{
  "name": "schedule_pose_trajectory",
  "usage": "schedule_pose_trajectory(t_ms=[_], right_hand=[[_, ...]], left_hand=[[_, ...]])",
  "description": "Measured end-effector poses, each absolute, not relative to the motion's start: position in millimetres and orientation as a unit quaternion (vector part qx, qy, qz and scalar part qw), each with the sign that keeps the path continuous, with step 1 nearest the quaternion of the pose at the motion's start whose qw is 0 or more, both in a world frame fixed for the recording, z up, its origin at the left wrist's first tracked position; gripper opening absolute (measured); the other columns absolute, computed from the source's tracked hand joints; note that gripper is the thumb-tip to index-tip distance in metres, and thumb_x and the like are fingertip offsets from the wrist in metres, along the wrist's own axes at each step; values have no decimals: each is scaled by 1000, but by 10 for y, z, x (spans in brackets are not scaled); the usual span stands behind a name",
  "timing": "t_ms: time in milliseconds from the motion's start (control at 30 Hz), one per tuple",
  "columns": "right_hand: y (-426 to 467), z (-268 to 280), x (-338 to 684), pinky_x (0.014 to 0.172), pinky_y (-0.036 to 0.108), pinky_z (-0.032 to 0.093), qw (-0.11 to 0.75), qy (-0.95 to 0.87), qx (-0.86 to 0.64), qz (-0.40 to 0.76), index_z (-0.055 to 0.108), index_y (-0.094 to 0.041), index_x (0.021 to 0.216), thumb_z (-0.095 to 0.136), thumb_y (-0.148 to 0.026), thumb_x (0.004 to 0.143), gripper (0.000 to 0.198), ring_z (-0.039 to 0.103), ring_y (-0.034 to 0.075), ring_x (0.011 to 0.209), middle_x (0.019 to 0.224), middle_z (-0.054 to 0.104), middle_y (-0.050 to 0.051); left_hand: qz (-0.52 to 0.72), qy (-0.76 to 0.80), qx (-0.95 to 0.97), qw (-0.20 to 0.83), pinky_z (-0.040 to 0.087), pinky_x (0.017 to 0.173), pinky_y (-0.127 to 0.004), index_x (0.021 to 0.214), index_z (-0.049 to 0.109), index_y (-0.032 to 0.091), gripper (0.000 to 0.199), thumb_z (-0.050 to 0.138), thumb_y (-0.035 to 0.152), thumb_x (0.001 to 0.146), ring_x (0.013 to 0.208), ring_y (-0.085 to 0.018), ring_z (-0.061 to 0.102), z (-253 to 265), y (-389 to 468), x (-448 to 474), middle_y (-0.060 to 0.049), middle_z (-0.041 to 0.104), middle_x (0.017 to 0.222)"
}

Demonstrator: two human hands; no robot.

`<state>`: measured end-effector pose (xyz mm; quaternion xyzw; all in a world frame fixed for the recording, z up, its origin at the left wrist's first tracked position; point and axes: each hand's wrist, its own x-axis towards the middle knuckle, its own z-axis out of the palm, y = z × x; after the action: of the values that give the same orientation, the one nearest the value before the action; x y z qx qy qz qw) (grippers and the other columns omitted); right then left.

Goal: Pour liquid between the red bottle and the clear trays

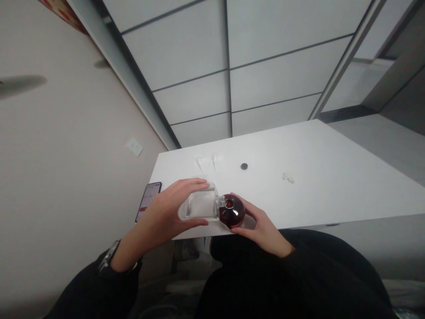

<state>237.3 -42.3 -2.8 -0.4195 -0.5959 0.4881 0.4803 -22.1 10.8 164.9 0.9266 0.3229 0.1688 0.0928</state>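
My left hand (172,204) is wrapped round a clear glass bottle (202,204), tipped on its side with clear liquid in it. The bottle's threaded neck points right and meets the opening of a round dark red container (234,212). Around that container's right side curl the fingers of my right hand (255,223). Whether liquid is flowing between the two is too small to tell. Beyond them on the white table lies a small dark round cap (244,166).
The white table (318,177) carries a phone (149,197) at its left edge, clear plastic pieces (207,162) at the back and a small crumpled scrap (288,178) on the right. A wall with a socket (135,147) stands left, panelled doors (199,97) behind.
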Motion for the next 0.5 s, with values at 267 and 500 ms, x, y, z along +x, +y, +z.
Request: schedule_pose_trajectory(t_ms=[267, 500], right_hand=[[-424, 3, 2362, 132, 63, 29, 484, -585, -422, 496, 57, -29, 156, 93, -39, 79, 86, 49, 36, 154, 162, 57, 11], [-422, -10, 2369, 132, 64, 28, 481, -591, -422, 491, 56, -31, 157, 93, -40, 79, 87, 49, 36, 154, 162, 56, 10]], left_hand=[[150, 336, 923, 108, 55, 117, -50, 143, 63, 24, 65, 85, 49, 87, 134, -31, 68, 1692, 118, -198, -12, 71, 144], [144, 337, 924, 113, 55, 117, -49, 144, 64, 26, 65, 85, 49, 87, 134, -31, 68, 1699, 127, -194, -11, 72, 143]])
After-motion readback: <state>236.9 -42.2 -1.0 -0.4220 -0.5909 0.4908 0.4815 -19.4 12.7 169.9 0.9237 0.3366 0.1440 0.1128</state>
